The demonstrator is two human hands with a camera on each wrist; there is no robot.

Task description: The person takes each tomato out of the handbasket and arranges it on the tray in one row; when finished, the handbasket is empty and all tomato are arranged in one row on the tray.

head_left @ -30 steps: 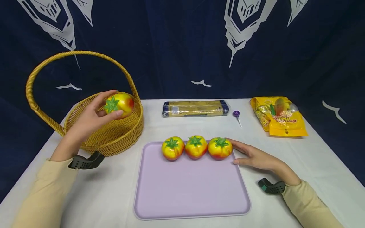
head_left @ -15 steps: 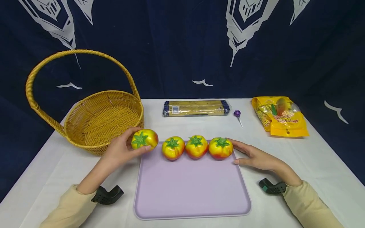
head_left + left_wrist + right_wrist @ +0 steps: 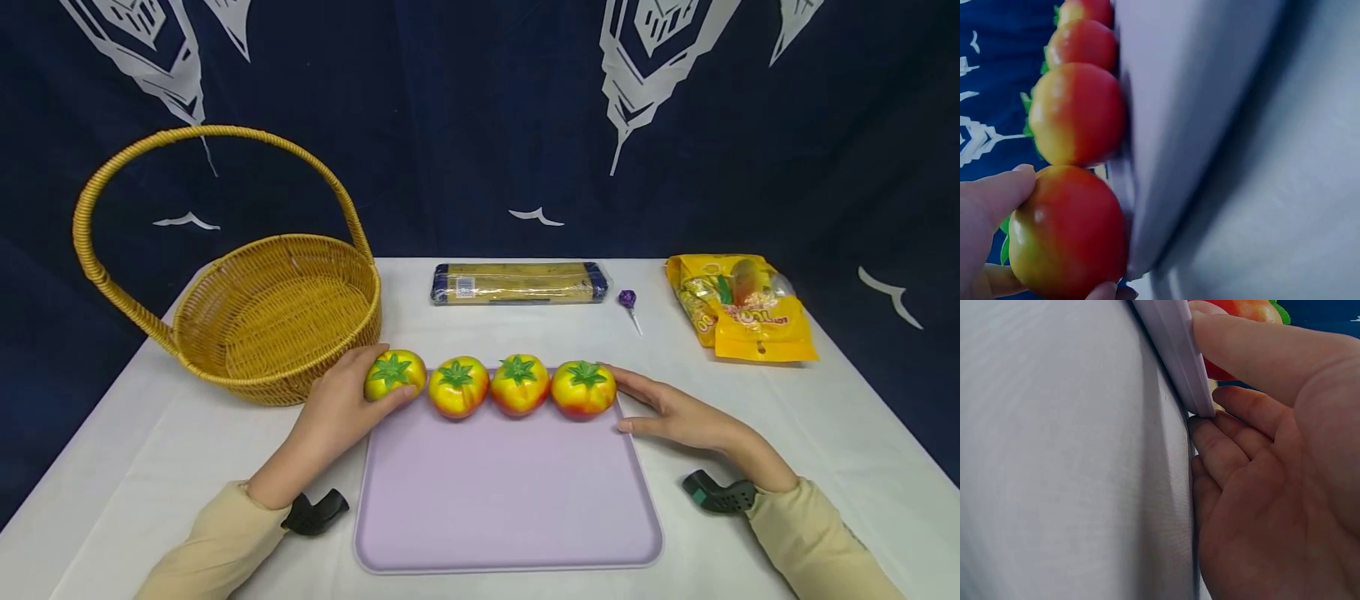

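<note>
In the head view a row of yellow-red toy tomatoes with green star-shaped leaves runs along the far side of a lilac tray. My left hand grips the leftmost tomato at the tray's far left corner; in the left wrist view the thumb and fingers lie around this tomato. Beside it sit a second tomato, a third and the rightmost one. My right hand rests at the tray's right edge, fingers extended near the rightmost tomato and thumb at the rim.
A wicker basket with a tall handle stands at the back left, close to my left hand. Behind the tray lie a long gold packet and a purple lollipop. A yellow candy bag lies at the back right.
My left hand has carried its tomato from over the basket, right and down to the tray's far left corner, beside the others. The right hand stays in place.
</note>
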